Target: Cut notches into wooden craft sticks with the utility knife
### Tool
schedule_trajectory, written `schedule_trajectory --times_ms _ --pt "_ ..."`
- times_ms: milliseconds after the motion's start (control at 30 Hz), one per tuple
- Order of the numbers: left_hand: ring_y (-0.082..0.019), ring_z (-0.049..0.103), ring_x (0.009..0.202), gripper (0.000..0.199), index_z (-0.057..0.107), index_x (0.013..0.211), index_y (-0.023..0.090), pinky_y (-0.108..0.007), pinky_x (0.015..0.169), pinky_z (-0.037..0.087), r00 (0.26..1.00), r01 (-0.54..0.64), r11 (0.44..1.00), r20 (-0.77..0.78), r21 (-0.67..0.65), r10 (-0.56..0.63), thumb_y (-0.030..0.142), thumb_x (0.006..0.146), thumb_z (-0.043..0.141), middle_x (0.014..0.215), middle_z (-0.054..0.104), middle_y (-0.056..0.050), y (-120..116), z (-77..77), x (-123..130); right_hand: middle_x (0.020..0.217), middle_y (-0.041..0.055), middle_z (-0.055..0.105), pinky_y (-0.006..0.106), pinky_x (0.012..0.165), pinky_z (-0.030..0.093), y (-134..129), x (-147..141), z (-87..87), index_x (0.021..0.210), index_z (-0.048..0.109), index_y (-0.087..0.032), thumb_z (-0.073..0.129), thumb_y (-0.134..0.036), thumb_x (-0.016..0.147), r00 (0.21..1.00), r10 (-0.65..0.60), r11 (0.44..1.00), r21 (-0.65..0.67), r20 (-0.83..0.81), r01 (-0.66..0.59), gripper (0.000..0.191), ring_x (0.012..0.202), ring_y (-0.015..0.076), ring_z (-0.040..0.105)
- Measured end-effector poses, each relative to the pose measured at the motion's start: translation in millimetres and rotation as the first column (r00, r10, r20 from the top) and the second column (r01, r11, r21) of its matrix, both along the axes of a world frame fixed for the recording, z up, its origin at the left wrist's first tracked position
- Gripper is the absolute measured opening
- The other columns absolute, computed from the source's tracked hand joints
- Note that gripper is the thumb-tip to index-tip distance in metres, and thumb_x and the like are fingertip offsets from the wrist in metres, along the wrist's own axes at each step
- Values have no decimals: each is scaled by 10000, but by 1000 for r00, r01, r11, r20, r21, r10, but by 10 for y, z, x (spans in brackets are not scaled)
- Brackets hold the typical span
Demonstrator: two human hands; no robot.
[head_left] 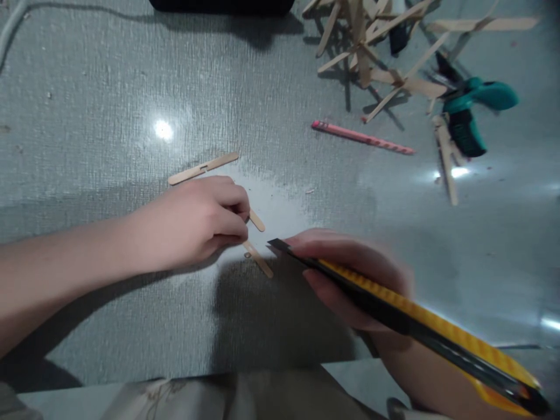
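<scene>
My right hand [350, 280] is wrapped round a yellow and black utility knife [420, 326], whose dark blade points left, close to my left fingertips. Bent inward, the fingers of my left hand [210, 216] are on a wooden craft stick [262, 265] that sticks out below them. Another stick end [256, 220] shows just above it, its other part hidden by the hand. Beyond the left hand lies a craft stick with a small notch [188, 174] cut near its middle.
A pink pencil [363, 137] lies farther back. At the back right are a pile of joined craft sticks [361, 52] and a teal-handled cutting tool [468, 105]. A black object [223, 4] sits at the far edge, and a pale cable [11, 29] at the far left.
</scene>
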State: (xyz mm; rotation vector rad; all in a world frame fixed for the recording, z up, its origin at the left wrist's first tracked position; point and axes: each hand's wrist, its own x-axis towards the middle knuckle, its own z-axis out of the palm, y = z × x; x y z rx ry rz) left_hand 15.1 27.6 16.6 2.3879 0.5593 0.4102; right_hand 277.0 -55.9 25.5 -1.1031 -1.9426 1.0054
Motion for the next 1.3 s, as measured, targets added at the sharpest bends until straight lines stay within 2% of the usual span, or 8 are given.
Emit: schedule_trajectory --times_ms 200,300,400,567,833,967,1133,1300 --pt "-164 681 835 251 810 882 222 -291 770 539 999 -42 993 -24 -108 40 197 981 581 922 736 -31 17 -6 11 931 61 800 274 754 678 61 -165 11 1138 671 -229 629 -32 875 997 83 995 53 4 -83 332 836 184 794" --pt "-179 679 861 283 801 889 206 -306 782 532 1000 -3 1000 3 -29 3 202 1018 548 932 747 -42 28 -18 19 960 68 799 277 781 672 49 -139 12 1149 675 -222 616 -31 863 997 78 996 36 -2 -78 349 869 187 793" --pt "-192 677 900 339 778 926 202 -344 864 540 997 70 992 -16 101 -69 205 1067 470 972 765 -58 52 -4 22 1009 59 799 304 811 669 3 -79 20 1145 687 -238 615 -28 849 1000 11 1000 3 4 -11 370 910 199 790" --pt "-189 681 888 338 754 929 228 -403 967 544 994 81 987 -83 140 -70 199 1074 450 996 762 -52 71 29 39 989 41 793 301 805 659 -31 -41 14 1146 695 -243 634 -34 858 998 -57 998 -15 14 57 360 903 195 781" --pt "-189 680 901 340 765 888 200 -378 935 548 999 33 994 -32 106 -30 227 1067 477 979 749 -55 48 -66 56 1001 62 804 323 789 685 62 -51 12 1123 677 -230 611 -51 870 993 74 990 112 92 -84 316 875 198 794" --pt "-168 676 906 346 768 902 196 -360 954 535 999 15 997 -33 78 -13 222 1060 461 985 752 -35 59 -91 44 951 37 799 276 772 682 83 -114 4 1081 668 -236 606 -45 877 991 79 988 127 110 -92 287 851 169 791" --pt "-184 686 927 277 789 861 220 -331 876 518 998 22 998 -64 67 -18 197 1009 556 982 761 -28 47 -106 67 977 70 789 306 784 681 37 -154 -15 1145 665 -220 602 -20 874 989 84 987 128 119 -99 343 871 188 786" --pt "-181 694 884 220 810 829 244 -298 775 508 990 -66 998 -127 1 66 150 948 649 896 753 1 24 -76 155 1075 97 781 342 792 682 -45 -150 3 1220 668 -229 614 -19 898 980 45 983 168 193 -78 388 921 222 785"
